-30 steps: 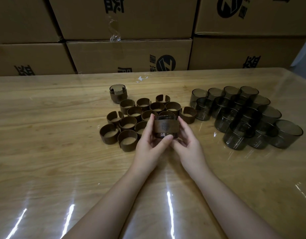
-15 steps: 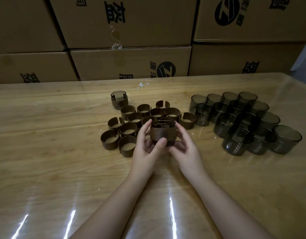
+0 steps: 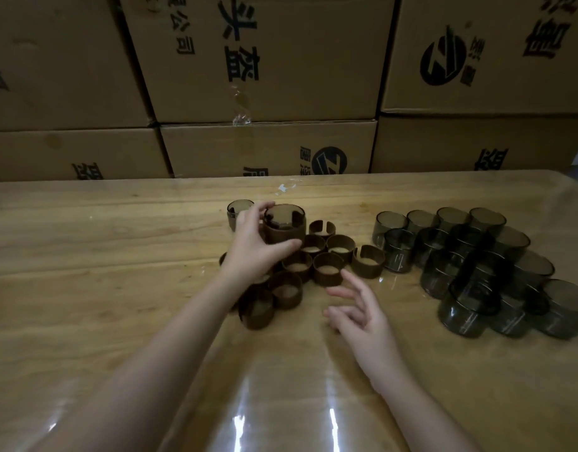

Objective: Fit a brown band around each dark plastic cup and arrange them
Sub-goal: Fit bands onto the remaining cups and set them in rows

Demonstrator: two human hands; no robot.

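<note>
While the cup seemed to hang clear of the table (image 3: 85, 288), I read the scene from the left. The first banded cup (image 3: 237, 216) stood alone at the far edge of the group, its band low round the wall. Just beside it my left hand (image 3: 253, 247) gripped the second banded cup (image 3: 284, 226), thumb on the near side and fingers curled over the far rim, holding it above the loose brown bands (image 3: 328, 270).

I judged the step to be the placing: set it down upright next to the first cup, close but not knocking it, so that a row began. To do it well I would lower it straight, keep the grip from dragging the band up the wall, and steer clear of the loose bands underneath, since landing on one would tip it.

Further right, my right hand (image 3: 362, 316) hovered over the table with fingers spread, holding nothing, near the bands. At the far right the bare dark cups (image 3: 476, 265) sat packed together, unbanded.
</note>
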